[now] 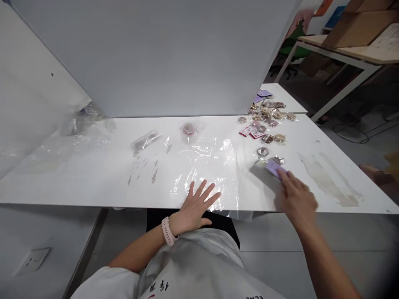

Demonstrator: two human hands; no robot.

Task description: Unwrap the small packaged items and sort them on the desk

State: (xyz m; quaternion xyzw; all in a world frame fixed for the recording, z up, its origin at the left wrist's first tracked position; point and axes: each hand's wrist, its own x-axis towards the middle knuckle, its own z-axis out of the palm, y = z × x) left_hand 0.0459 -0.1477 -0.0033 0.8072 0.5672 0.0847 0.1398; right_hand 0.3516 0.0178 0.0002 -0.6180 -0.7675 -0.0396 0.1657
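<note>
My left hand (196,203) lies flat with fingers spread on a clear plastic sheet (205,162) at the front edge of the white table (93,178). A pink watch is on that wrist. My right hand (294,197) reaches over the table to the right, and its fingertips are on a small purple card (273,167). The hand is blurred, so its grip is unclear. Beyond the card lie several small wrapped items in clear packets (266,120) and red-and-white tags (249,132).
Crumpled clear bags (87,118) sit at the back left by the white partition (156,58). Two more clear packets (145,140) (189,129) lie mid-table. A smeared stain (327,178) marks the right side. Another desk with cardboard boxes (358,25) stands behind.
</note>
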